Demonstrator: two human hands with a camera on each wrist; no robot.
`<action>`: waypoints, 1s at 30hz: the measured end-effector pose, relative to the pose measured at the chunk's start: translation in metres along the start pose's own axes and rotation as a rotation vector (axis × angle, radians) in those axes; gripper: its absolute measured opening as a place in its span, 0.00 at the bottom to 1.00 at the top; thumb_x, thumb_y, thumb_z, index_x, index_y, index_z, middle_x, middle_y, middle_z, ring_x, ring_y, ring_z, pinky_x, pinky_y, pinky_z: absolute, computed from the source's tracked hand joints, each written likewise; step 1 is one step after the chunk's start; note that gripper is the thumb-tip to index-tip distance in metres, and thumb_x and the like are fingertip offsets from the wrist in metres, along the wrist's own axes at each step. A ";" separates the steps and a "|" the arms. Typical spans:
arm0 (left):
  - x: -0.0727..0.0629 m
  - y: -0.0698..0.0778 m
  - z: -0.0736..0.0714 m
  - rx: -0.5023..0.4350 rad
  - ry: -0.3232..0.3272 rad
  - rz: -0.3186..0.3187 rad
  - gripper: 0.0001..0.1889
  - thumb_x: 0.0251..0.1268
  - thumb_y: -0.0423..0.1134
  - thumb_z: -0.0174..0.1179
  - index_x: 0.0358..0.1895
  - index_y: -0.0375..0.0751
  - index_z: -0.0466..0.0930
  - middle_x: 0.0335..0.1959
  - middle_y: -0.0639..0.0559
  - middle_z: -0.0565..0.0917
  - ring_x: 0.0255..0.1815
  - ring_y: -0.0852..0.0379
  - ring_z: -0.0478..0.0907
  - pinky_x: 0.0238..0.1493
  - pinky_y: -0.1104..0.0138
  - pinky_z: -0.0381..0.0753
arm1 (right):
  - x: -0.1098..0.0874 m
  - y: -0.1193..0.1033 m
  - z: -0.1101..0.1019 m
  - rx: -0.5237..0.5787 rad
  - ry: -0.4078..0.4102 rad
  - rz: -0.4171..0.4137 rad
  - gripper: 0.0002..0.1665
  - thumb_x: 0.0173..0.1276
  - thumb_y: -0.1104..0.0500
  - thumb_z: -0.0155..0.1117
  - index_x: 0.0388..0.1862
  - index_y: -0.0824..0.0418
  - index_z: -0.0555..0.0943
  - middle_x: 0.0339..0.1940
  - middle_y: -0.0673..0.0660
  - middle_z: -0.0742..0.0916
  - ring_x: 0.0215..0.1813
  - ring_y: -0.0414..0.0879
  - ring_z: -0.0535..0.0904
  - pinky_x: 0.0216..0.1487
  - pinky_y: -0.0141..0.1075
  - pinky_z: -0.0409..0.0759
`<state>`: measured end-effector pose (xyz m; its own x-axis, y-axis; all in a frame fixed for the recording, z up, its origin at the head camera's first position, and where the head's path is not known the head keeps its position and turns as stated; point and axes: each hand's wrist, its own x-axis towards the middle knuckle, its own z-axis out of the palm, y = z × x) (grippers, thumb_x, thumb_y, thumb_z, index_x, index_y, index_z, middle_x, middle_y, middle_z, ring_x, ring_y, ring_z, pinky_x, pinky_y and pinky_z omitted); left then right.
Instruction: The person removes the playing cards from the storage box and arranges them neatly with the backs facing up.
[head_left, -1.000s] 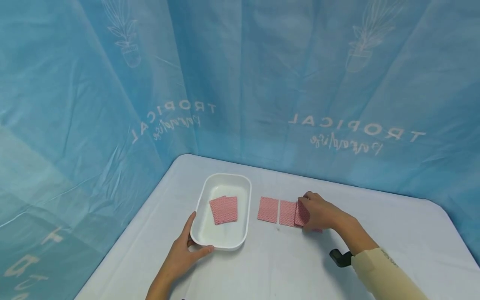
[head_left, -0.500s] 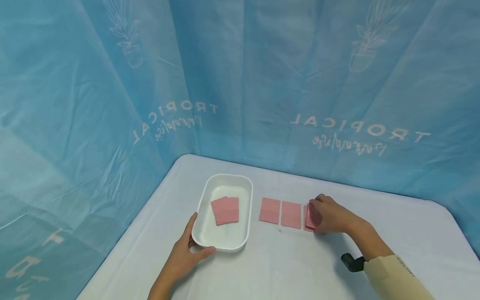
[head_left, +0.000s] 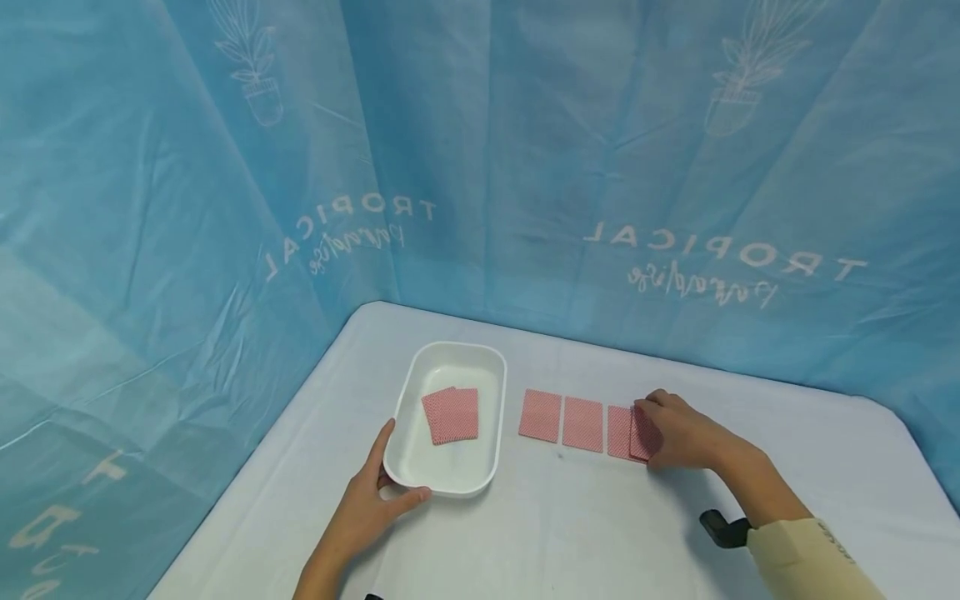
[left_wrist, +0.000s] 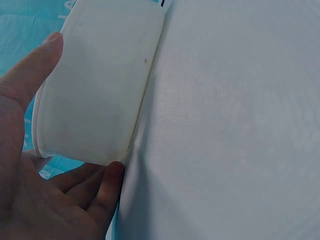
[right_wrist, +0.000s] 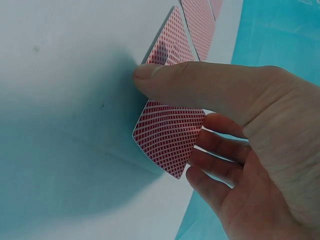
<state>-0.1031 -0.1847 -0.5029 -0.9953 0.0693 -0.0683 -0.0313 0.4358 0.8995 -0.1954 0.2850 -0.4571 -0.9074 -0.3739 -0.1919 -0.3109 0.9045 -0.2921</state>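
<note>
My left hand [head_left: 362,510] grips the near-left corner of a white plastic tray [head_left: 491,457], thumb along the near rim and fingers at the left side. Inside the tray lies a small fanned stack of red-backed playing cards [head_left: 456,416]. My right hand [head_left: 686,433] pinches a playing card [right_wrist: 170,135] between thumb and fingers; in the right wrist view it bows under the grip. The held card overlaps a playing card [head_left: 618,432] lying face down, the rightmost of a row. To its left lie two more face-down cards, the middle card [head_left: 582,423] and the left card [head_left: 540,415].
A white cloth [head_left: 525,542] covers the table. Blue printed curtains [head_left: 480,167] rise behind and to the left of it. A dark strap-like piece [head_left: 723,529] juts from the right wrist near the pale sleeve [head_left: 810,554].
My right hand has moved right along the row with the held card, uncovering the middle card and then part of the rightmost one. The left hand keeps its place on the tray.
</note>
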 end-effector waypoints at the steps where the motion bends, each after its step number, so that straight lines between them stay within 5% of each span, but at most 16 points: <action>1: 0.000 0.000 0.000 -0.002 0.001 -0.001 0.58 0.46 0.57 0.74 0.77 0.63 0.42 0.64 0.50 0.71 0.51 0.58 0.78 0.57 0.49 0.71 | -0.001 0.001 -0.001 0.001 -0.001 0.007 0.52 0.40 0.55 0.83 0.65 0.67 0.70 0.59 0.63 0.73 0.58 0.59 0.68 0.45 0.52 0.82; 20: 0.000 -0.001 0.000 0.005 0.007 0.002 0.58 0.46 0.56 0.74 0.77 0.64 0.42 0.64 0.50 0.72 0.50 0.58 0.78 0.57 0.49 0.71 | -0.015 0.017 -0.003 -0.006 -0.002 0.010 0.53 0.38 0.56 0.83 0.64 0.68 0.70 0.59 0.64 0.73 0.57 0.59 0.69 0.43 0.53 0.81; 30: 0.001 -0.001 0.001 0.000 0.011 0.007 0.57 0.47 0.54 0.75 0.75 0.72 0.42 0.65 0.50 0.71 0.51 0.57 0.78 0.57 0.49 0.71 | -0.018 0.024 -0.003 -0.019 -0.011 0.002 0.51 0.39 0.58 0.82 0.64 0.66 0.70 0.60 0.64 0.73 0.57 0.60 0.68 0.44 0.52 0.80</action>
<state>-0.1044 -0.1844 -0.5041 -0.9964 0.0626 -0.0577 -0.0248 0.4355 0.8998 -0.1869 0.3141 -0.4576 -0.9048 -0.3745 -0.2028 -0.3148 0.9088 -0.2740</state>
